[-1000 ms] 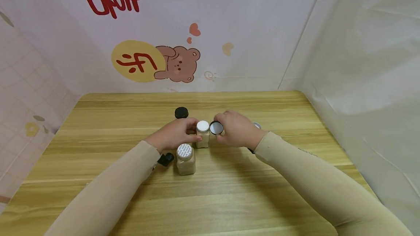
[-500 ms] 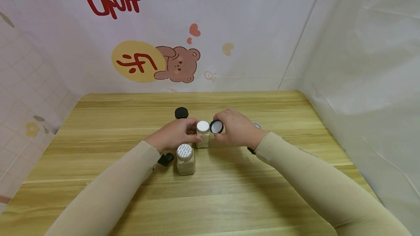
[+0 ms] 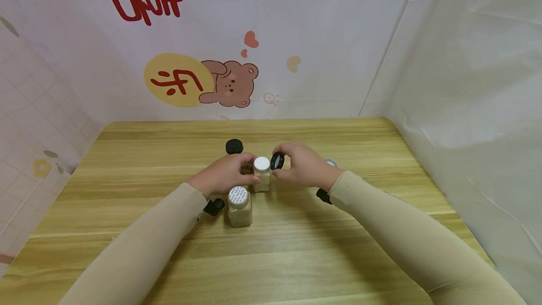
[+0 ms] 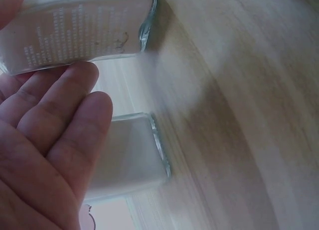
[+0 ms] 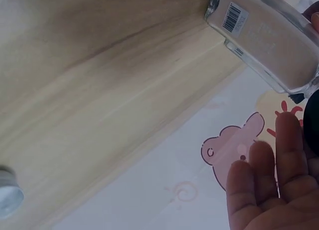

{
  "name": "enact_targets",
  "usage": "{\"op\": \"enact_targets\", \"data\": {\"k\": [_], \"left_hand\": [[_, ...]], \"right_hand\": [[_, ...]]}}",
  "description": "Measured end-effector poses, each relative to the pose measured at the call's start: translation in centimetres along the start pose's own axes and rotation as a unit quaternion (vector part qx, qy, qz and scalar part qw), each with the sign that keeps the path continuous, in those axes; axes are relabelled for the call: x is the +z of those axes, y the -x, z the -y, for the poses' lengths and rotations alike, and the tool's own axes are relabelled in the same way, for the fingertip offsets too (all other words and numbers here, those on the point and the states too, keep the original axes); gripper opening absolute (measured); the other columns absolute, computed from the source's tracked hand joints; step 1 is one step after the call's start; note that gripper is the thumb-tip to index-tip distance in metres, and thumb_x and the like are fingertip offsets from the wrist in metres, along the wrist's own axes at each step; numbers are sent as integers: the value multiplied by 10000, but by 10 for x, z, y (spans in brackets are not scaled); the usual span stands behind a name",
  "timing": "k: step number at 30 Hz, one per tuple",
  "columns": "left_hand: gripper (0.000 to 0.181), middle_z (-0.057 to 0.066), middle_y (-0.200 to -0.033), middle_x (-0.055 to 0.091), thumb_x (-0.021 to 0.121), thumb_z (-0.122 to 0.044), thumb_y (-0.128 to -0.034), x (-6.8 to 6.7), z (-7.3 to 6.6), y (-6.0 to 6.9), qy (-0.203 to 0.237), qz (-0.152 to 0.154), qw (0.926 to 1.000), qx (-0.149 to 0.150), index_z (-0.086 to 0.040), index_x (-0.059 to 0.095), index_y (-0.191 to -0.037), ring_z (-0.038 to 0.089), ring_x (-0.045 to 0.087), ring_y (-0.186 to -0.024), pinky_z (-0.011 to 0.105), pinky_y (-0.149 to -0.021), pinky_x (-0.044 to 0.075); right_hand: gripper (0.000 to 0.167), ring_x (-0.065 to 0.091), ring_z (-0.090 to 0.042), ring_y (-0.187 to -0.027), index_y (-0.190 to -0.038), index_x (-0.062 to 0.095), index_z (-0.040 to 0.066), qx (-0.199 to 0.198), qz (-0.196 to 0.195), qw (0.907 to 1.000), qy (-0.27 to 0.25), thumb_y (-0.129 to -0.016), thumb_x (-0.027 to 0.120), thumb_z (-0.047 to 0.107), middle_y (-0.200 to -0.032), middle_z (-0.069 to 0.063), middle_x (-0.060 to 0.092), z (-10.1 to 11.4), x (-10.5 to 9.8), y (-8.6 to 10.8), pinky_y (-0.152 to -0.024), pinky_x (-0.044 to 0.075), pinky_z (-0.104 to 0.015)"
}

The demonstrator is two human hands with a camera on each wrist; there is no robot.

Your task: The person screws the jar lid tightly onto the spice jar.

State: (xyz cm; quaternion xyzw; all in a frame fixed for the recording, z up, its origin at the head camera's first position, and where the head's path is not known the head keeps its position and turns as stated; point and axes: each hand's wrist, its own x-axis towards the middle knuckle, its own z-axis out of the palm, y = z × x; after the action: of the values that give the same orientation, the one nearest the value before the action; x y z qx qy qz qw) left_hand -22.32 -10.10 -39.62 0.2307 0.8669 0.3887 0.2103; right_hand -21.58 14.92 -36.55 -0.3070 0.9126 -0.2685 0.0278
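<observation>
Holding the square-sided middle jar [image 3: 261, 180] between thumb and fingers, the left hand [image 3: 226, 173] comes in from the left and has its fingertips against the glass. The jar stands upright on the wooden table [image 3: 279, 258], pale beige inside, with a flat white disc across its top. Lines of small white print run down one side in the left wrist view, and a barcode label [image 5: 234, 18] shows in the right wrist view.

Just to the right, the right hand [image 3: 305, 166] pinches a black lid [image 3: 277, 161] between thumb and fingers. The lid is off the jar and tilted on edge beside its top; whether their rims touch I cannot quite tell.

On the near side, slightly left, stands a second jar [image 3: 240, 213], its white top covered in a grey pattern. On the far side, beyond the left hand, is a black-capped jar [image 3: 234, 146]. To the right, a round, silvery-topped object [image 3: 331, 162] is partly hidden behind the right wrist. A white sheet [image 3: 326, 22] printed with a bear [image 3: 235, 84] hangs at the far edge.
</observation>
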Motion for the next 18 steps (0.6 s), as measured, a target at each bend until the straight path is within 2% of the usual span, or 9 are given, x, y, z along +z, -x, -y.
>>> {"op": "enact_targets", "data": {"k": [4,11,18], "left_hand": [[453,-39,-1269,729,774,-355,-975,0,0,0,-24,-5,10000,36,-181,625,-1365,138,675,-1210,444,-1091,518],[448,-31,-1264,730,775,-343,-975,0,0,1,3,22,10000,78,-175,627,-1363,141,677,-1202,455,-1088,518],[423,-38,-1260,728,777,-335,-974,0,0,0,-8,17,10000,14,-194,630,-1346,140,675,-1204,461,-1092,515]], "right_hand": [[291,678,-197,-1033,-1144,682,81,128,88,9993,-335,-906,805,197,-1071,-29,738,-2,0,0,-984,549,-449],[374,692,-220,-1069,-1233,664,58,325,107,9974,-635,-923,801,213,-1123,-46,736,-3,3,1,-922,539,-406],[423,697,-327,-1155,-1272,655,23,405,113,9948,-925,-943,800,246,-1166,-77,741,-3,7,0,-995,540,-518]]}}
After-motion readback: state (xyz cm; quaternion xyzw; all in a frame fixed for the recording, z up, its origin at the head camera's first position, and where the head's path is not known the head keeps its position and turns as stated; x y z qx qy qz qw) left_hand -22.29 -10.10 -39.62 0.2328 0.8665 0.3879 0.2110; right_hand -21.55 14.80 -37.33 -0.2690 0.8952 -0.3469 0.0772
